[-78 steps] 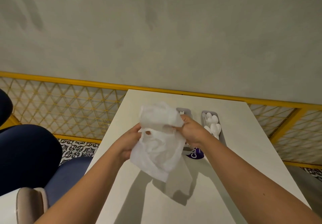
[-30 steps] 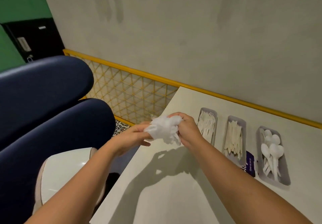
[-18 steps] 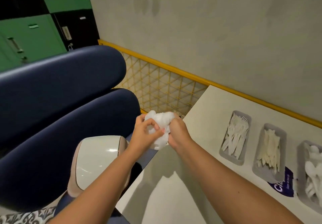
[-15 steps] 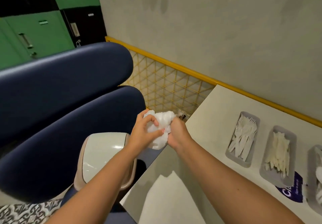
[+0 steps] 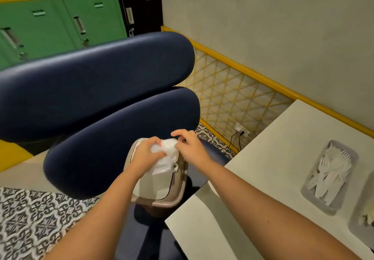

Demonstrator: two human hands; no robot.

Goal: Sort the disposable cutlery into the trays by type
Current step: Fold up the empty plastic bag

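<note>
Cutlery (image 5: 329,176): white forks piled in a grey tray (image 5: 332,211) on the table (image 5: 253,168), far right, well apart from both hands.
Second tray (image 5: 362,219): just right of it, cut off by the frame edge.
Bin (image 5: 162,189): below the hands, beside the table's left edge, with a blue chair (image 5: 113,138) behind it.
Bag (image 5: 168,154): crumpled white plastic, held over the bin lid.
Left hand (image 5: 144,154): fingers curled round the bag.
Right hand (image 5: 191,148): fingertips pinch the bag's far-right edge.

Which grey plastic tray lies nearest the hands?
The grey plastic tray of white forks; the other tray, cut off at the right edge, lies farther right, beyond it.
</note>
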